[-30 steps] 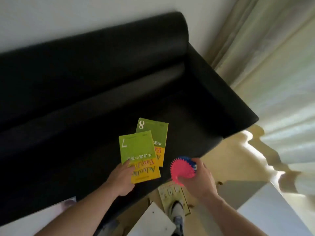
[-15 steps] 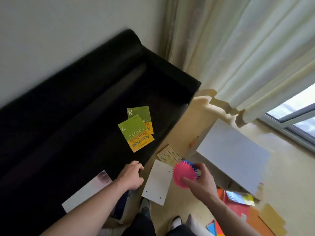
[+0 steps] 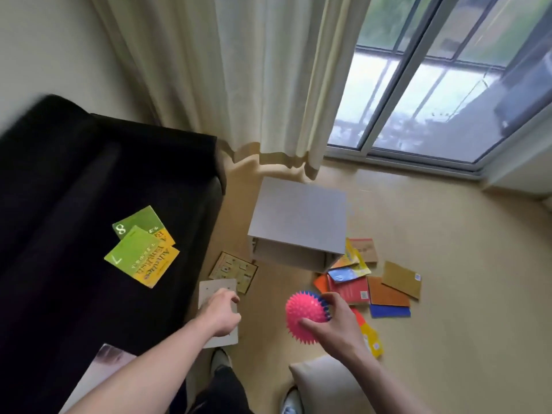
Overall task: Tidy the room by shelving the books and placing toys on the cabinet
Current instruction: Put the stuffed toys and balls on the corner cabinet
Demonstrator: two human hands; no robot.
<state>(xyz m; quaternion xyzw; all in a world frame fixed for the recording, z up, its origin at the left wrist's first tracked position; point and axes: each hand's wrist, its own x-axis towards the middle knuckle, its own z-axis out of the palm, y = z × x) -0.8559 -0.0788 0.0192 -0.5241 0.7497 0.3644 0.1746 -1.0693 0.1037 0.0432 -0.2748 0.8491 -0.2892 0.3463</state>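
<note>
Gripping pink spiky ball [image 3: 305, 313], right hand [image 3: 339, 324] curled round it; left hand [image 3: 221, 315] loosely curled, seemingly empty, above floor.

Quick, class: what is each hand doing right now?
Left hand: loosely curled, holding nothing.
Right hand: holding the pink spiky ball.

There is 1 view, from a camera worn on the person's head, looking forward and steeply down with a wide-angle bend at the edges. It faces the room corner where the curtain [image 3: 239, 79] meets the window [image 3: 433, 85]. The black sofa [image 3: 74, 204] fills the left side, the white cabinet [image 3: 298, 216] sits mid-frame on the floor [image 3: 463, 294], and both forearms reach in close from the bottom edge
</note>
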